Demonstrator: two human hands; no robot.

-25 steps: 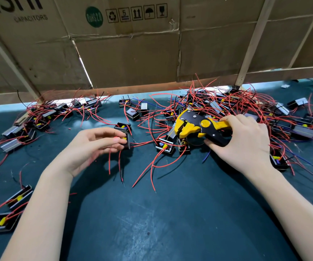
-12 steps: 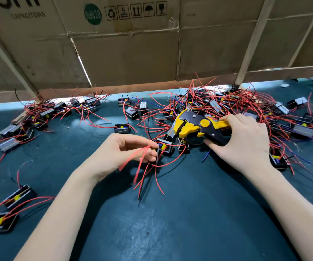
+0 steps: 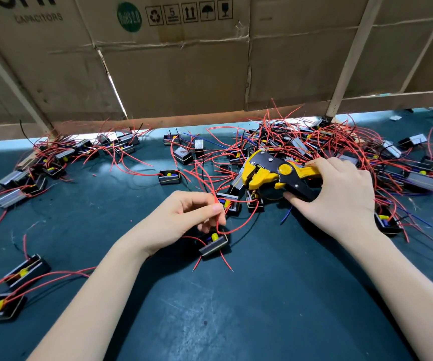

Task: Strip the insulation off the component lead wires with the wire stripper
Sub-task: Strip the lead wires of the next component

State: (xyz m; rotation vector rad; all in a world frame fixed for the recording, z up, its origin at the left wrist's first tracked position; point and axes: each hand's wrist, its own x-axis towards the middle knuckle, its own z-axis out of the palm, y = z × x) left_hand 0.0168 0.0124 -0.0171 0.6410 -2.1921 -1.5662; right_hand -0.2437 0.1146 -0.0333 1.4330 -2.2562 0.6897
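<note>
My right hand (image 3: 339,194) grips the handles of the yellow and black wire stripper (image 3: 275,173), whose jaws point left over the pile. My left hand (image 3: 181,220) pinches red lead wires (image 3: 216,204) between thumb and fingers, just left of the stripper's jaws. These wires run down to a small black component (image 3: 214,244) with a yellow part, lying on the mat right below my fingers. Its other red leads stick out toward me.
A big tangle of black components with red wires (image 3: 314,149) fills the right back of the dark green mat (image 3: 236,308). A smaller heap (image 3: 53,157) lies back left, two components (image 3: 14,287) near left. A cardboard wall (image 3: 184,61) closes the back.
My left hand moved right from the middle of the mat, gathered red leads and drew one component toward me. My right hand stayed in place with the stripper.
</note>
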